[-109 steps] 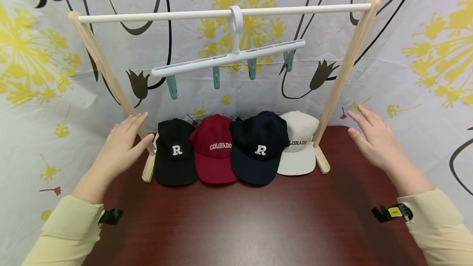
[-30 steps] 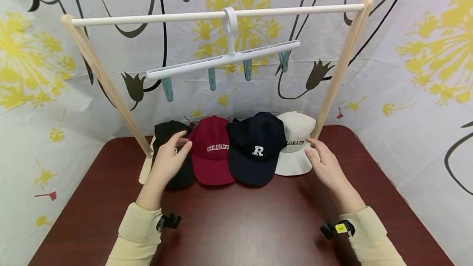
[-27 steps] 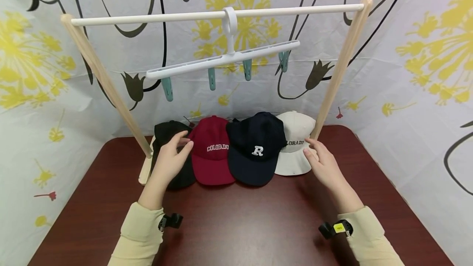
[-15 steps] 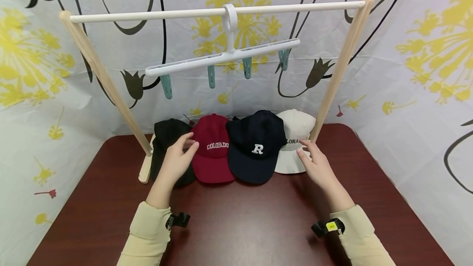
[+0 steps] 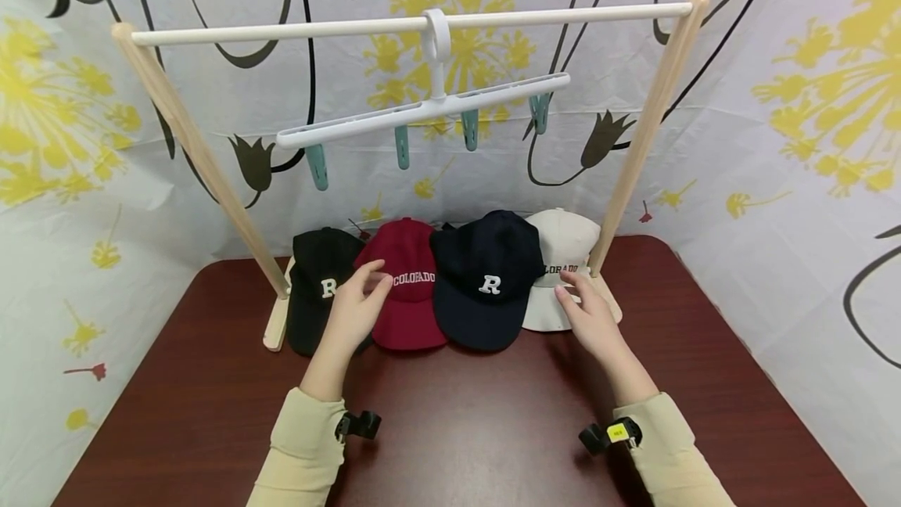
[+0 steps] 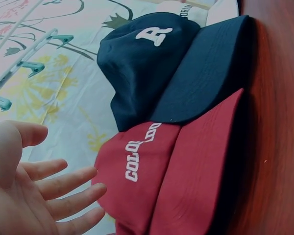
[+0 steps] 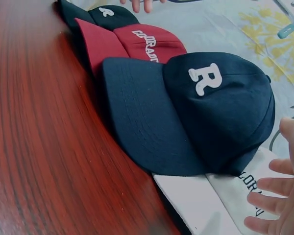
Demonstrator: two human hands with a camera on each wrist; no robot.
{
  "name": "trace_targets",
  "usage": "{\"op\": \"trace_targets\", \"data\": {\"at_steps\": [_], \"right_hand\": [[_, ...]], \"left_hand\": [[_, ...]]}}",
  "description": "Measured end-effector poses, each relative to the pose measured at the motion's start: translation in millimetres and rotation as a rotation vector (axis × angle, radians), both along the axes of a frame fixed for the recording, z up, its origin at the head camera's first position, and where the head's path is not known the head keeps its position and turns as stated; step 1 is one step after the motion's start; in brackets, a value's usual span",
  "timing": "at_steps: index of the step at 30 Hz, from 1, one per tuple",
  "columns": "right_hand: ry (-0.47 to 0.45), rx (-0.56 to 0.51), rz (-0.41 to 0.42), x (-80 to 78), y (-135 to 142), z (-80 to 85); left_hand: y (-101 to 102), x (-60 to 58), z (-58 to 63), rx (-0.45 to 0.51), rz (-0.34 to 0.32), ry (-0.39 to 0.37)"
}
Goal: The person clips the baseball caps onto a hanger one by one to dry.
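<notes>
Four baseball caps would be several, so I name each: a black cap (image 5: 320, 257), a red cap (image 5: 408, 319), a navy cap (image 5: 486, 311) and a white cap (image 5: 559, 237) sit overlapping in a row at the back of the table. My left hand (image 5: 355, 307) hovers before the black and red caps with its fingers spread and nothing in it; its palm and relaxed fingers show in the left wrist view. My right hand (image 5: 587, 315) is in front of the white cap, fingers loosely extended and holding nothing. Part of the white cap lies behind the navy one.
A wooden rack (image 5: 651, 127) with a white rod (image 5: 281, 30) stands over the caps. From the rod hangs a white hanger (image 5: 436, 106), tilted, with several teal clips (image 5: 470, 130). Behind is a patterned cloth (image 5: 739, 100); below, a dark red-brown table (image 5: 464, 429).
Both hands have come inward from beyond the rack's posts, the left moving right and the right moving left, to in front of the caps. The caps and hanger stay in place.
</notes>
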State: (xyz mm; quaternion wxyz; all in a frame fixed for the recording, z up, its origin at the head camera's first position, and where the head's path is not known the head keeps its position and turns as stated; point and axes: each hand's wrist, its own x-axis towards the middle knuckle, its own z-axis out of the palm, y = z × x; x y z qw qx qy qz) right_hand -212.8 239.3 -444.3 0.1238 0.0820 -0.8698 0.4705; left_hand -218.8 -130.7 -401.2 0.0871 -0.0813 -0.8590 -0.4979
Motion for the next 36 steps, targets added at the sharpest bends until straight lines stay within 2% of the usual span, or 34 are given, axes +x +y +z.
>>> {"op": "trace_targets", "data": {"at_steps": [20,28,36], "right_hand": [[-0.148,-0.065,-0.037,-0.8,-13.1,-9.9],[-0.185,-0.065,-0.045,-2.6,-18.9,-16.7],[-0.222,-0.14,-0.063,-2.5,-25.5,-20.1]], "left_hand": [[24.8,-7.4,-23.7,0.055,0.043,-0.014],[33.1,-5.9,-28.6,0.066,0.047,-0.018],[46.8,-6.1,-33.2,0.104,0.051,-0.016]]}}
